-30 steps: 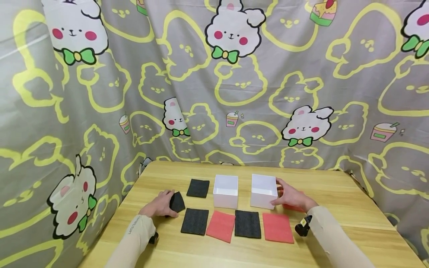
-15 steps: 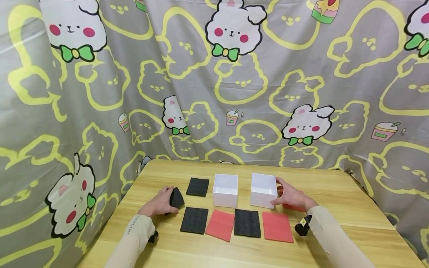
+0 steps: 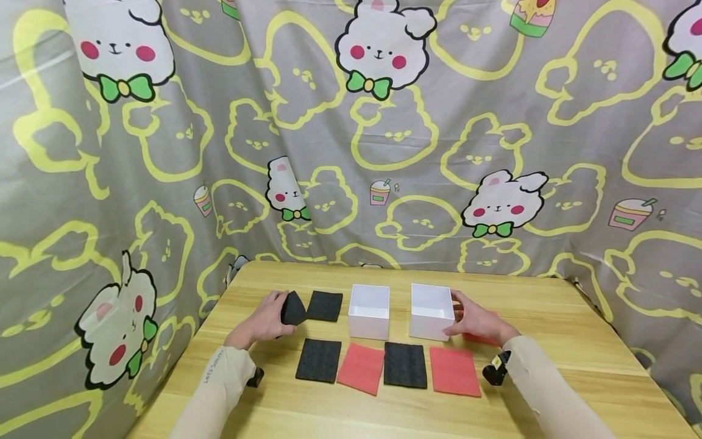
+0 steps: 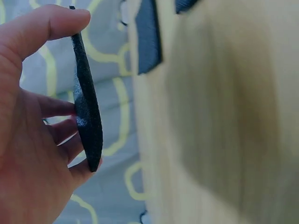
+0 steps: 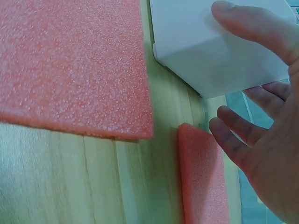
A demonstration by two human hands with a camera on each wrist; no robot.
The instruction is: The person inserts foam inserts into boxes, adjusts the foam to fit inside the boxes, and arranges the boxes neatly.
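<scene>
My left hand point(image 3: 265, 318) holds a black foam square point(image 3: 293, 308) off the table at the left. In the left wrist view the black foam square point(image 4: 87, 100) is seen edge-on and slightly bowed, with thumb and fingertips at its opposite ends. My right hand point(image 3: 478, 318) grips the right side of the right white box point(image 3: 429, 327), an open-topped box standing upright. In the right wrist view the thumb lies on one wall of the white box point(image 5: 187, 42), while the lower fingers hang free of it. Beside that hand lies a partly covered red foam square point(image 3: 482, 336).
Another open white box point(image 3: 368, 328) stands left of the held one. A black foam square point(image 3: 325, 306) lies behind. In front, a row holds black point(image 3: 319, 361), red point(image 3: 362, 369), black point(image 3: 405, 366) and red foam squares point(image 3: 454, 372). A patterned curtain point(image 3: 340, 146) surrounds the wooden table point(image 3: 351, 417).
My left hand has lifted the black foam square from the table, tilted it, and moved slightly away from me and to the right. The right hand stays at the white box.
</scene>
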